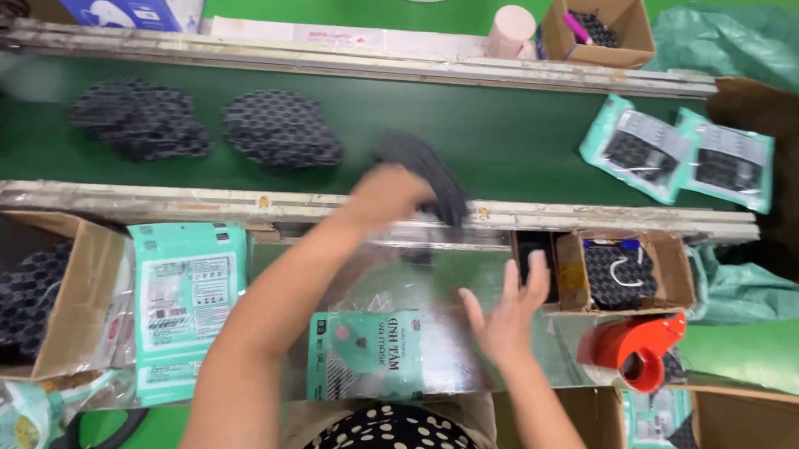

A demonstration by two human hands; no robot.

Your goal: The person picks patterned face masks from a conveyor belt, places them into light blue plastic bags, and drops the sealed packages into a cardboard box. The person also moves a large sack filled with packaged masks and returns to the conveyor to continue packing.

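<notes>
Motion-blurred left hand (387, 199) on dark mat (428, 176)

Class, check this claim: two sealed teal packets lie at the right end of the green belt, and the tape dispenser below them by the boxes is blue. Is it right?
Not quite. The tape dispenser is red, not blue. The rest holds: two sealed teal packets lie at the right end of the green belt, and the dispenser sits below them by the boxes. The head view shows it.

Left hand (392, 200) grips dark pad (428, 176); right hand (508, 315) open above clear bag (405, 292).
</notes>
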